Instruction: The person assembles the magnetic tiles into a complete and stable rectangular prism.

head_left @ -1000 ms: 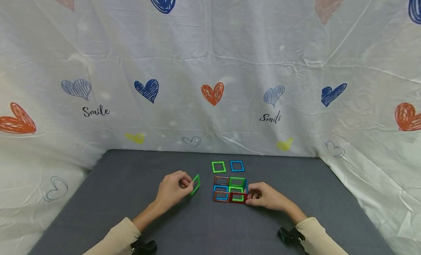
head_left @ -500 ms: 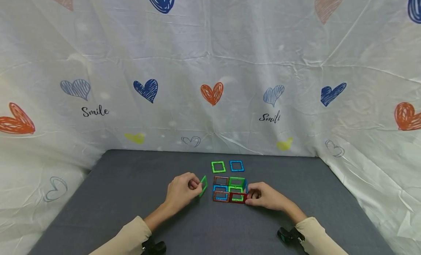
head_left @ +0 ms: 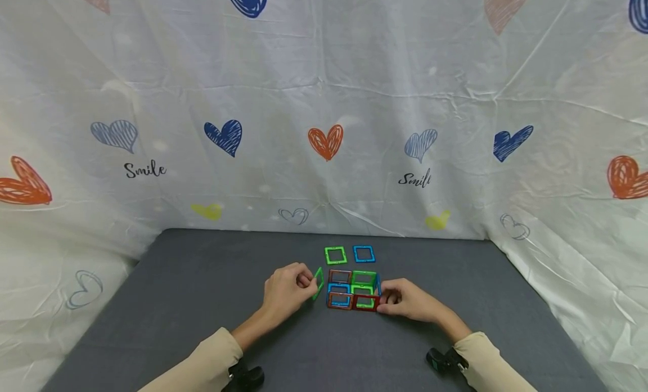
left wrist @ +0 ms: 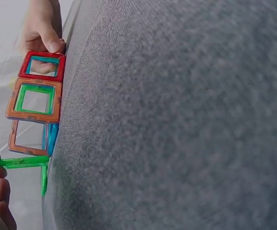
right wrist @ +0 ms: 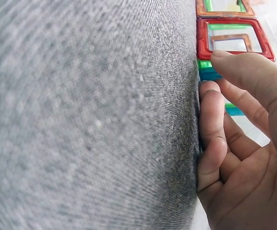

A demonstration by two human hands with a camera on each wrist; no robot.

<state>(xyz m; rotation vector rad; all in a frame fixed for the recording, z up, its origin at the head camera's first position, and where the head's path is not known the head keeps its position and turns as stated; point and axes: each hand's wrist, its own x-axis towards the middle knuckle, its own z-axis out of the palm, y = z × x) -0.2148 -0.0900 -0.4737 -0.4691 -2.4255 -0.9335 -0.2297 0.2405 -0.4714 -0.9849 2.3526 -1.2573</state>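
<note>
My left hand (head_left: 286,293) pinches a green square magnetic tile (head_left: 318,283) upright at the left side of a small tile box. In the left wrist view this green tile (left wrist: 21,163) stands edge-on, close to the box's end. The box has a red front tile (head_left: 365,310), an orange front tile (head_left: 339,308), a green back tile (head_left: 363,273), an orange-brown back tile (head_left: 340,271) and a blue right side tile (head_left: 378,283). My right hand (head_left: 410,302) grips the box's right front corner. Its thumb (right wrist: 229,60) lies on the red tile, fingers curled beside the blue side.
Behind the box, a loose green tile (head_left: 336,262) and a loose blue tile (head_left: 364,261) lie flat on the dark grey tabletop (head_left: 202,268). A white curtain (head_left: 273,178) printed with hearts hangs past the table's far edge.
My left hand has moved right with the green tile, bringing it from well left of the box to close by its left side. The right hand has stayed at the corner.
</note>
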